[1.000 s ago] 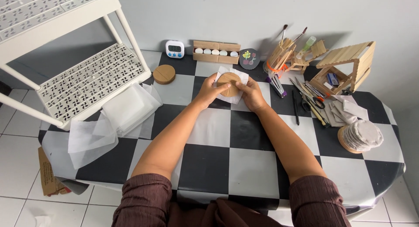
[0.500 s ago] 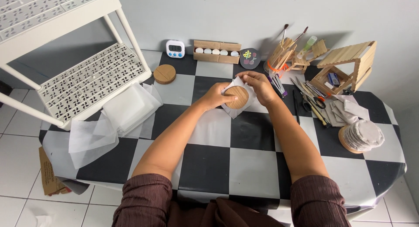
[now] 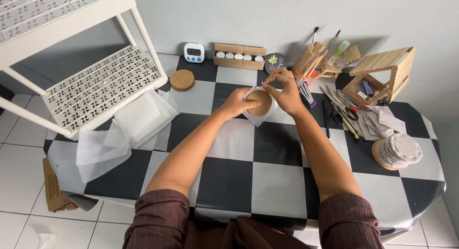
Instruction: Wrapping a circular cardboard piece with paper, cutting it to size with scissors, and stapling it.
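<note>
Soft, even daylight fills the scene, bright without harsh glare. The wall shows faint shadows behind the brushes and the stick house. The checkered table has a mild sheen on its black squares. Focus is sharp throughout. Wide-angle distortion bends the shelf and the table's edges outward.

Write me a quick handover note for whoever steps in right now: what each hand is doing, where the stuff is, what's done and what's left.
Left hand: steadies the round wooden disc on its white paper sheet.
Right hand: pinches the sheet's edge up at the disc's far side.
Done: a stack of wrapped discs sits at the table's right edge.
Left: this disc's face is uncovered; another bare disc lies near the shelf, spare sheets at left.
</note>
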